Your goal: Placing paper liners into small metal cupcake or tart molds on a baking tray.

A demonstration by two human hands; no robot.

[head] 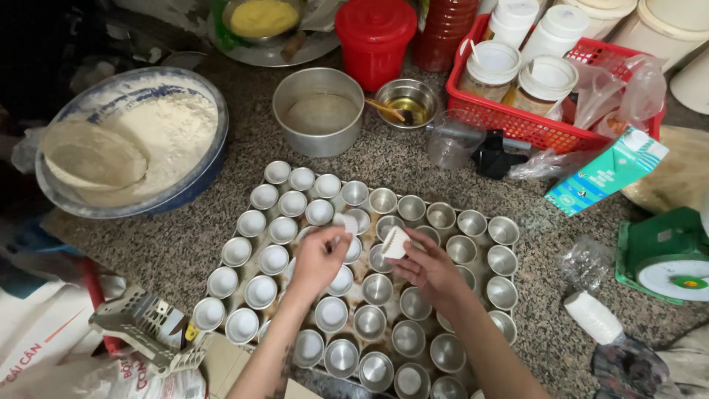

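A white paper liner is pinched by the left hand (pixel 317 260) over a cup in the middle of the tray (pixel 221 284). A small stack of liners (pixel 394 242) is grasped by the right hand (pixel 428 267), its long axis tilted up toward the far left. Lining seems half done (left cups are white, right cups (pixel 502 230) bare metal). Next, one liner must be pressed flat.
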